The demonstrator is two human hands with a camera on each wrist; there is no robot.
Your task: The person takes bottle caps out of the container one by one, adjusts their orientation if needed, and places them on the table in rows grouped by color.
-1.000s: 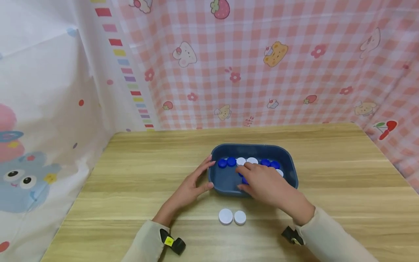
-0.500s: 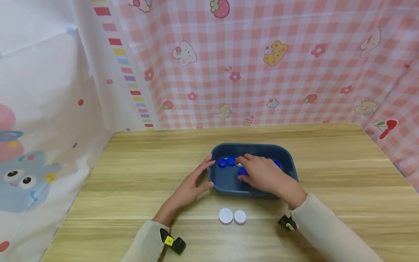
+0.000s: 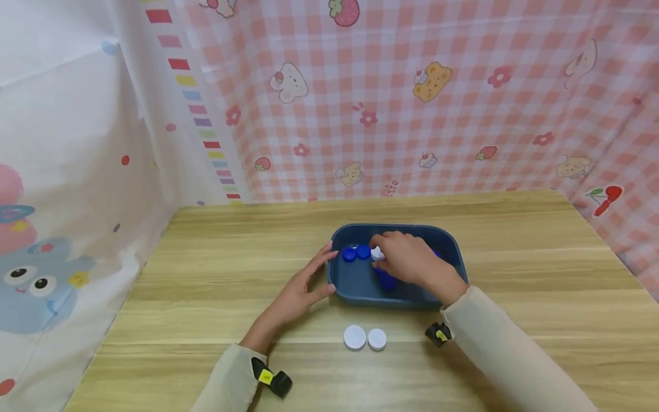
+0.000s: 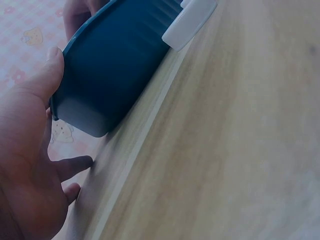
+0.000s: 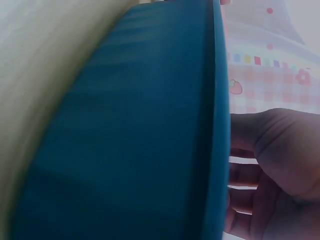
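A dark blue plastic tray (image 3: 355,281) stands on the table with bottle caps inside. My left hand (image 3: 294,294) rests against its left end, thumb and fingers spread fairly straight along the rim. Over the tray, my right hand (image 3: 409,260) has thumb and index finger on either side of a white bottle cap (image 3: 377,253), pinching it. Left of that cap lie two blue caps, one (image 3: 349,254) beside the other (image 3: 363,252). More blue caps (image 3: 388,281) show below the right hand, which hides the caps farther right. In the right wrist view the tray wall covers my fingertips.
Two white bottle caps, a larger one (image 3: 354,337) and a smaller one (image 3: 377,339), lie on the wooden table (image 3: 231,240) in front of the tray. A pink checked cloth (image 3: 391,68) hangs behind the table's back edge, and a white printed cloth (image 3: 67,143) hangs at left.
My right hand has moved back and slightly left inside the tray, its thumb closing up to the white cap. My left hand has stayed against the tray's left end.
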